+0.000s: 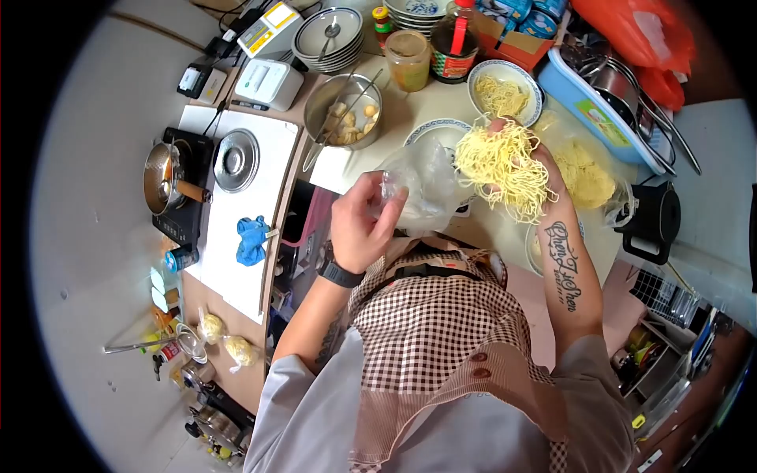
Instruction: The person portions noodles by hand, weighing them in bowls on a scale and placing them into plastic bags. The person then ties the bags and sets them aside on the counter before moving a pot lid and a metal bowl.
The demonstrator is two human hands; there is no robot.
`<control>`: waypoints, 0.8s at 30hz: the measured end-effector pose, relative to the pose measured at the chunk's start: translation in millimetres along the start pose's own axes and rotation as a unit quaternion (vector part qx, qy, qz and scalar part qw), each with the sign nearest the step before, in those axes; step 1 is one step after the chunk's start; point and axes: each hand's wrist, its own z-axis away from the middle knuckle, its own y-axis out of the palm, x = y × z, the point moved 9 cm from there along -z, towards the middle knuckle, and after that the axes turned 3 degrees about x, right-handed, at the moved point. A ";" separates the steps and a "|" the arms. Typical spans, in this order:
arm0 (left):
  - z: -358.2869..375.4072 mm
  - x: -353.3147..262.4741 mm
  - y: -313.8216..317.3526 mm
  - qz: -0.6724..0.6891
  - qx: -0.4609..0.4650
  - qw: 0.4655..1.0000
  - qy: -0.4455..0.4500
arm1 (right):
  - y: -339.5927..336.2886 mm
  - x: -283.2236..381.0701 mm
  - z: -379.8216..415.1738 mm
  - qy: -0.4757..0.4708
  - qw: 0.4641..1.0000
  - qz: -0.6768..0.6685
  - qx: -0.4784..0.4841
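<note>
My left hand [364, 225] pinches the edge of a clear plastic bag [430, 185], which hangs loosely to its right. In my right hand [552, 169] rests a loose clump of yellow noodles [505, 165], with strands drooping over the fingers. Part of a patterned plate or bowl [438, 128] shows behind the plastic bag. Just beyond the noodles is a blue-rimmed bowl [505, 87] with more noodles in it. To the right of my right hand lies a larger clear bag of noodles [587, 177]. Another dish below my right wrist is mostly hidden.
A metal pot [343, 114] with pale round pieces and utensils stands left of centre. Behind are stacked plates [327, 39], a lidded tub [408, 61] and a dark sauce bottle [454, 47]. A blue bin [599, 110] and black jug [650, 221] stand right; a pan [162, 177] sits far left.
</note>
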 end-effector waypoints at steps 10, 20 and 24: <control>11.2 -56.5 91.6 -0.053 0.205 0.951 0.226 | -16.2 -113.5 -21.9 -0.061 0.989 -0.096 -0.095; -42.3 -12.3 65.4 0.407 0.129 0.904 -0.030 | 13.8 -11.6 39.7 -0.036 0.762 0.600 -0.241; -38.1 -37.4 42.0 0.438 0.134 0.888 -0.035 | 11.2 2.6 25.5 -0.021 0.673 0.694 -0.256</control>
